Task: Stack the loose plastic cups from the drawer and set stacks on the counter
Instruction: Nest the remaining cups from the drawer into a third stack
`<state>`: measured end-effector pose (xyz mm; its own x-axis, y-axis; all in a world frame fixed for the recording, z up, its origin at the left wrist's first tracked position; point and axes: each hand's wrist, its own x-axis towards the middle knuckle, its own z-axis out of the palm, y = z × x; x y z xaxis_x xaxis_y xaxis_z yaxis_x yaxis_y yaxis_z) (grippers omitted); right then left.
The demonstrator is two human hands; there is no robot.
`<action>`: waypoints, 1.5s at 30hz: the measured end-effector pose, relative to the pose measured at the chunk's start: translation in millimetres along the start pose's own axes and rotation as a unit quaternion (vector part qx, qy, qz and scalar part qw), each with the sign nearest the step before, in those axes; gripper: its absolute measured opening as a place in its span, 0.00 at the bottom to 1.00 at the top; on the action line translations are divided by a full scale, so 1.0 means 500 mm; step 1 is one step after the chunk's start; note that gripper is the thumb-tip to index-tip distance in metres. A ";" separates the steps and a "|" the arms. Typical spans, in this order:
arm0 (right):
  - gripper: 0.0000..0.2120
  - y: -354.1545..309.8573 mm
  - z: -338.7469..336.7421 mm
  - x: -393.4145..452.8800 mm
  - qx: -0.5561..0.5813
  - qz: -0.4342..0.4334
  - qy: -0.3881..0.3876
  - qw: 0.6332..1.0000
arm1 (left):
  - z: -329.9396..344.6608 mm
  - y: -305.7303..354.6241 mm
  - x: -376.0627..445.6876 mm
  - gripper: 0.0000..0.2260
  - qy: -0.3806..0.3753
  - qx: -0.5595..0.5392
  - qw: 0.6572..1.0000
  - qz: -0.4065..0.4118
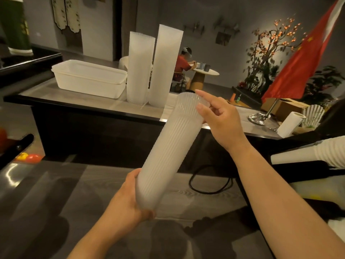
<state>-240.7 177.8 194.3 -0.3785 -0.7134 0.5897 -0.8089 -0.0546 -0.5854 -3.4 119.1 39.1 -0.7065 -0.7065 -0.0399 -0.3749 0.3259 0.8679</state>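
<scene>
A long stack of translucent ribbed plastic cups (168,152) tilts from lower left up to the right, in front of the counter (130,109). My left hand (130,199) grips its lower end from the left. My right hand (218,118) holds the upper end, thumb on the top cup's side, index finger stretched out past its rim. Two tall cup stacks stand upright on the counter, one shorter (140,70) and one taller (166,66), side by side. The drawer is not in view.
White plastic tubs (87,79), nested, sit on the counter to the left of the stacks. At the counter's right end are a red flag on a metal base (258,117) and a paper roll (289,124). More white cups (308,154) lie at right. A person sits at a far table.
</scene>
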 end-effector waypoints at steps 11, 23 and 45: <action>0.20 0.024 0.054 0.005 -0.008 0.016 -0.175 0.984 | -0.011 -0.016 0.023 0.47 0.018 -0.013 0.999 -0.041; 0.15 0.337 0.280 -0.061 -0.180 0.265 -0.204 0.925 | -0.050 -0.049 0.073 0.46 0.074 -0.041 0.995 -0.057; 0.14 0.463 0.421 -0.058 -0.229 0.306 -0.302 0.873 | -0.066 -0.093 0.123 0.46 0.091 -0.022 0.995 -0.038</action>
<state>-322.0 38.8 -75.5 -0.6086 -0.7568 -0.2385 -0.6858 0.6529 -0.3215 -9.7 39.7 12.7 -0.5562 -0.8308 -0.0193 -0.3939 0.2431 0.8865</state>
